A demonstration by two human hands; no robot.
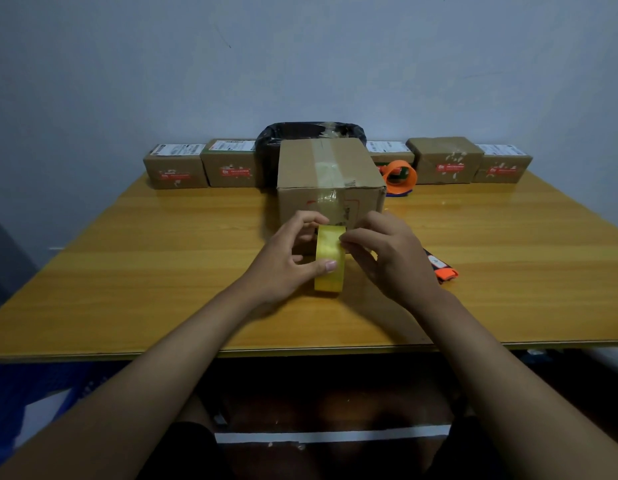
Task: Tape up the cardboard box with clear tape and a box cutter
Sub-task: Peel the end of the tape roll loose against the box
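Head view, tape roll: a yellowish roll of clear tape [330,259] stands on edge above the tabletop [162,265], just in front of the cardboard box and between both hands.
Left hand: the left hand [286,258] has its grip closed on the roll, thumb across the near face, fingers curled over the top and far side.
Right hand: the right hand [387,252] pinches at the roll's upper right edge with its fingertips [345,241]; whether it has a loose tape end is too small to tell.
Cardboard box: the cardboard box [330,181] sits mid-tabletop, flaps shut, with a strip of clear tape running along its top and down the near face.
Box cutter: an orange and black box cutter [442,266] lies flat on the tabletop just right of the right hand, not touched.
Tape dispenser: an orange tape dispenser [399,178] rests behind the box's right corner.
Back row: small cardboard parcels [176,166] with white labels and red stickers line the far edge against the wall, on both sides of the box.
Bin: a bin lined with a black bag [276,140] stands right behind the box.
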